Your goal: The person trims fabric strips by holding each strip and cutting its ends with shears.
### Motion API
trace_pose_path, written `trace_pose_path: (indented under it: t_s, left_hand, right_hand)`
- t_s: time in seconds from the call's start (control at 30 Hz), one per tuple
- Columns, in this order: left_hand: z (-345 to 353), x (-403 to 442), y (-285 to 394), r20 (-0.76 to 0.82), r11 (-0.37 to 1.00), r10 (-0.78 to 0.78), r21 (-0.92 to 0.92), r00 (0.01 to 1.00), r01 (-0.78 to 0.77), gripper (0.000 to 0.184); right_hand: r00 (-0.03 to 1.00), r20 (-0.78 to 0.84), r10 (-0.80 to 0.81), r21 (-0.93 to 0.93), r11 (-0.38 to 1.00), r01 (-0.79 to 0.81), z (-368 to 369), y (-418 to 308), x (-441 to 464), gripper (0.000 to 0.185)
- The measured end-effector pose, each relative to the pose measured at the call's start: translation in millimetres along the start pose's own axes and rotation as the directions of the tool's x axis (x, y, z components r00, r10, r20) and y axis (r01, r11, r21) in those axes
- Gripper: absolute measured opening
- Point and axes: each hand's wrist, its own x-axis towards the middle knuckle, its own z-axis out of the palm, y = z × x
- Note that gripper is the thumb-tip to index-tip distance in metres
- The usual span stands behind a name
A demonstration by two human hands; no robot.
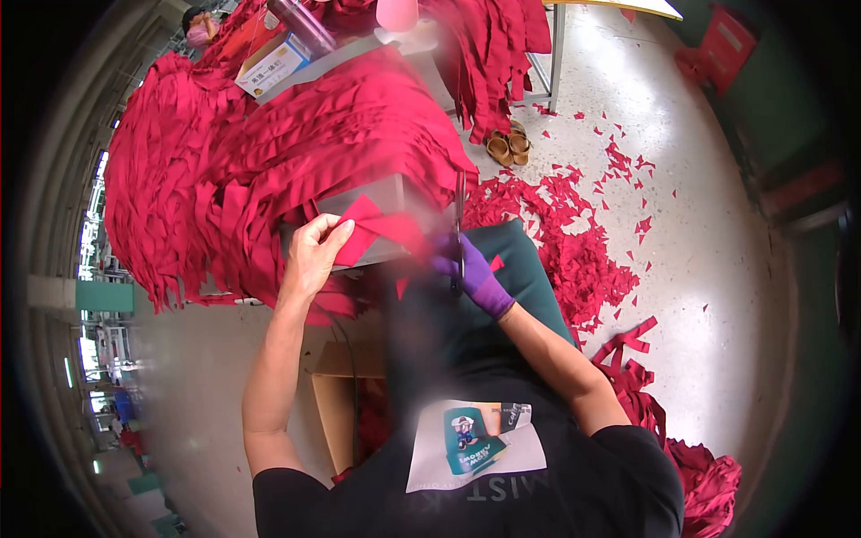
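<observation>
Bare and pinched closed, my left hand (314, 255) holds red fabric strips (363, 229) between thumb and fingers at the table's near edge. My right hand (475, 273) wears a purple glove and is wrapped round dark scissors (460, 224), whose blades point up and away from me. A blurred end of the held fabric reaches toward the scissors; whether they touch is unclear. Just beyond both hands, long red strips (332, 125) lie heaped over the table (386, 193). Small red scraps rest on my dark green lap (502, 260).
A labelled box (272, 67) and a clear bottle (303, 27) stand among the strips. Brown sandals (508, 145) and red scraps (583, 251) lie on the floor. A cardboard box (334, 403) stands below the table. Another person (199, 29) is at the far left.
</observation>
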Motion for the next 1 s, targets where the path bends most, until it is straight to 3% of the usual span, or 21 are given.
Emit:
trace_pose_path:
  t_s: [0.07,0.2,0.27,0.33,0.43,0.47,0.57,0.67,0.8,0.9,1.0]
  left_hand:
    - [-2,-1,-4,0.021,1.000,-0.030,0.004,0.999,0.030,0.015]
    - [0,-13,-1,0.013,0.989,0.011,-0.146,1.000,-0.009,0.014]
    - [-2,-18,-4,0.020,0.981,0.035,-0.192,0.999,-0.030,0.013]
    - [-2,-22,-6,0.002,0.970,0.050,-0.239,0.999,-0.048,0.014]
    - [-2,-26,-7,-0.014,0.954,0.066,-0.291,0.998,-0.067,0.014]
    - [-2,-28,-7,-0.020,0.954,0.069,-0.291,0.997,-0.072,0.014]
    - [-1,-31,-5,-0.031,0.943,0.094,-0.317,0.995,-0.099,0.013]
    - [-2,-35,6,-0.038,0.934,0.151,-0.322,0.988,-0.155,0.013]
    - [-3,-41,19,-0.062,0.947,0.241,-0.205,0.969,-0.248,0.011]
    - [-2,-41,22,-0.095,0.924,0.367,-0.075,0.925,-0.374,0.011]
    - [-3,-47,30,-0.133,0.926,0.339,-0.128,0.931,-0.356,0.011]
  right_hand:
    - [0.997,0.079,-0.012,-0.036,0.999,0.015,-1,-2,-5,0.031]
    - [0.977,0.212,-0.010,0.181,0.983,-0.029,-9,-5,-11,0.017]
    - [0.974,0.200,-0.109,0.065,0.993,0.097,-9,-20,-20,0.012]
    - [0.986,0.163,-0.048,0.207,0.978,0.013,-8,-35,-34,0.008]
    - [0.967,0.251,0.042,0.423,0.894,-0.149,-1,-68,-45,0.008]
    - [0.968,0.240,0.069,0.401,0.901,-0.164,-1,-72,-47,0.012]
    - [0.990,0.014,0.139,0.162,0.977,-0.140,11,-83,-40,0.016]
    - [0.999,-0.016,0.035,0.015,0.999,-0.035,20,-82,-29,0.027]
    - [0.969,0.033,-0.244,0.013,0.970,0.243,55,-73,-11,0.039]
    - [0.992,0.125,-0.011,-0.029,0.999,0.015,77,-92,-13,0.038]
    - [0.973,0.197,0.122,0.079,0.987,-0.140,82,-86,-22,0.038]
